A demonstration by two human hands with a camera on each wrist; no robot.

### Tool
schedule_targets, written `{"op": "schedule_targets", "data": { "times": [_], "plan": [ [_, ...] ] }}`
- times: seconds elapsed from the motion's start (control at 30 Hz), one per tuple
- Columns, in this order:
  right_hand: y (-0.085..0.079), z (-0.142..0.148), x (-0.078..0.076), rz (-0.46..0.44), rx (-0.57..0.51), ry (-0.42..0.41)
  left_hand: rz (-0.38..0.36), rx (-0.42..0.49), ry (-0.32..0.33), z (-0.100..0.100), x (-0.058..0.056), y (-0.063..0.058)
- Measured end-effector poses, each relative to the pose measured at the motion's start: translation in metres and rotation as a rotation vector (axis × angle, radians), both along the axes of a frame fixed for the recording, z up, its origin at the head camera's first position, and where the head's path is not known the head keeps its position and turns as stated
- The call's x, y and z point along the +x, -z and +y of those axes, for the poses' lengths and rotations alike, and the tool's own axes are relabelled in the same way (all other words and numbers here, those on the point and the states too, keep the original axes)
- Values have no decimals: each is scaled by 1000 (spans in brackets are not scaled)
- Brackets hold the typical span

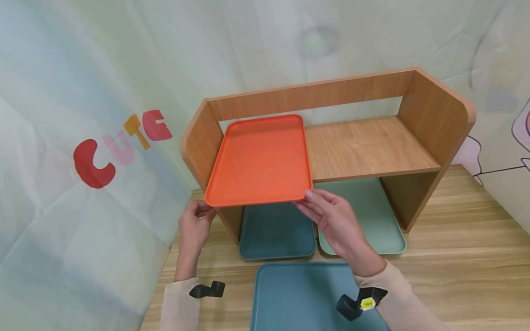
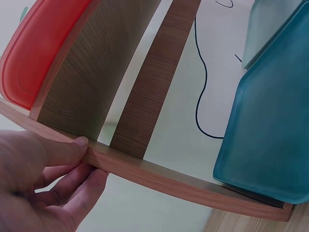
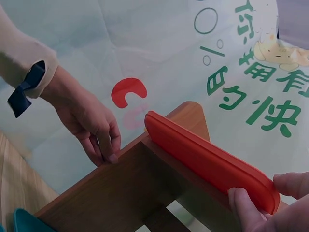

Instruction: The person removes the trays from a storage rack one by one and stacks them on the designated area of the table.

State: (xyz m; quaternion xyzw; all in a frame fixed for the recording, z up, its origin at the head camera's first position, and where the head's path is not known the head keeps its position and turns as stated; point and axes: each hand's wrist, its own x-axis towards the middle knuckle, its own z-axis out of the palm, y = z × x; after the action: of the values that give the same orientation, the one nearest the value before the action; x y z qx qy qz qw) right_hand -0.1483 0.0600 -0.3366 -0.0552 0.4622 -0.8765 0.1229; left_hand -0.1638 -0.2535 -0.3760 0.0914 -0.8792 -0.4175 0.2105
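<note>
An orange tray (image 1: 261,158) lies on the left part of the upper board of a wooden desk shelf (image 1: 372,142), its near edge jutting past the board's front. My right hand (image 1: 337,220) pinches the tray's near right corner, with the thumb on one face and fingers on the other in the right wrist view. Below the tray's near left corner, my left hand (image 1: 196,225) holds the front edge of the shelf's left side panel (image 2: 159,181) between thumb and fingers. The left wrist view shows this grip from below, with the red-looking tray (image 2: 41,46) on the board.
Under the upper board sit a dark teal tray (image 1: 277,232) on the left and a pale green tray (image 1: 360,216) on the right. A larger blue tray (image 1: 302,294) lies in front on the wooden table (image 1: 468,257). A printed curtain (image 1: 103,69) hangs behind and left.
</note>
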Motion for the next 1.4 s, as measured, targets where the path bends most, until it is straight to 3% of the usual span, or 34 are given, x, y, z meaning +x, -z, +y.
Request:
{"op": "schedule_targets", "data": {
  "times": [0.43,0.87,1.4],
  "plan": [
    [-6,-1,-3,-62,-85,-8,4,0,6,0,1,-1],
    [-6,5,-4,-39,-120,-19,-3,-10,-4,0,-1,-2],
    [-1,25,7,-42,-180,-47,-12,7,-5,-2,-1,2]
  ]
}}
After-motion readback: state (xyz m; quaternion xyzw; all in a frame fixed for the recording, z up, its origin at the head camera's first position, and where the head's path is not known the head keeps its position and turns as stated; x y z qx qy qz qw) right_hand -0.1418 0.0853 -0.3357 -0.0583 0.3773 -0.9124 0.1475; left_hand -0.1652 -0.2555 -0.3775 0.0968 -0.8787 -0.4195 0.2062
